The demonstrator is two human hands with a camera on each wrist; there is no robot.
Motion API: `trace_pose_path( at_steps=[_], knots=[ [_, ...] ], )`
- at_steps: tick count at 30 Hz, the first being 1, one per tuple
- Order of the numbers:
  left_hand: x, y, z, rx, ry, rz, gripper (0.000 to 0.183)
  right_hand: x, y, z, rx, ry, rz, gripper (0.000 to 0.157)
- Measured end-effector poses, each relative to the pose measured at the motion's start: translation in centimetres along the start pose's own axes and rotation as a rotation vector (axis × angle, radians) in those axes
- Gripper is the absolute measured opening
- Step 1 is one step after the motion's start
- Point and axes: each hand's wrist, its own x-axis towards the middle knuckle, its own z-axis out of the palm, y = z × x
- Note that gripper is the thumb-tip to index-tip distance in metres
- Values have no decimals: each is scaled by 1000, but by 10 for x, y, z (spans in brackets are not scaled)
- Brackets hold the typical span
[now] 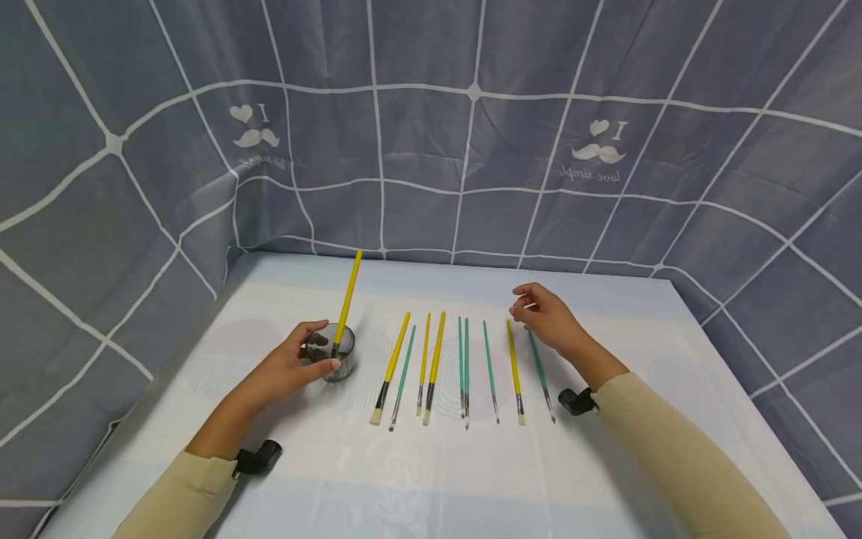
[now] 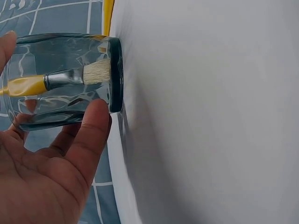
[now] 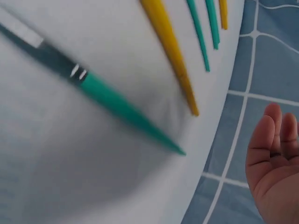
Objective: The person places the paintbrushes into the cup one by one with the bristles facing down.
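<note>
Currently the left hand [image 1: 296, 364] grasps a drinking glass [image 1: 346, 364], thumb and fingers on opposite sides of its wall; the glass stands upright on the left part of the table [image 1: 323, 479]. One tall yellow brush [image 1: 348, 296] leans inside it, bristles [image 2: 96, 72] down near the base, handle rising well above the rim. To the right of the glass, nine more brushes lie side by side in a loose row, from a wide yellow brush [image 1: 393, 363] to an end green brush [image 1: 541, 370], handles away from the person, bristle tips toward. Right hand [image 1: 544, 318] released: fingers loosely bent, nothing held, near the handle ends of the end green brush and its yellow neighbour [image 1: 515, 367]; right wrist view shows it apart from both. Handling, estimated: brushes light, with stiff, slick handles likely to roll if nudged, and bristles easily splayed; best pinched near the middle of the handle, clear of the bristles. Glass judged rigid, smooth, breakable and weighted toward its thick-looking base; a tall brush could tip it if knocked, so a low hold round the wall, as at present, seems sound
</note>
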Motion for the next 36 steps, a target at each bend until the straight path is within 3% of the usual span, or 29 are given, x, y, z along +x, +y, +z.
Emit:
trace_pose_path(
  at_steps=[6,16,26,36],
  knots=[
    [-1,0,0,1,2,9,77,-5,11,-10,-53,-18,22,38],
    [0,-2,1,21,7,3,77,-11,26,-18,-300,-21,25,42],
    [0,-2,1,13,11,14,77,-4,42,-29,-352,-52,92,38],
    [-1,-4,1,30,14,12,78,-10,47,-19,-357,-164,173,28]
  ],
)
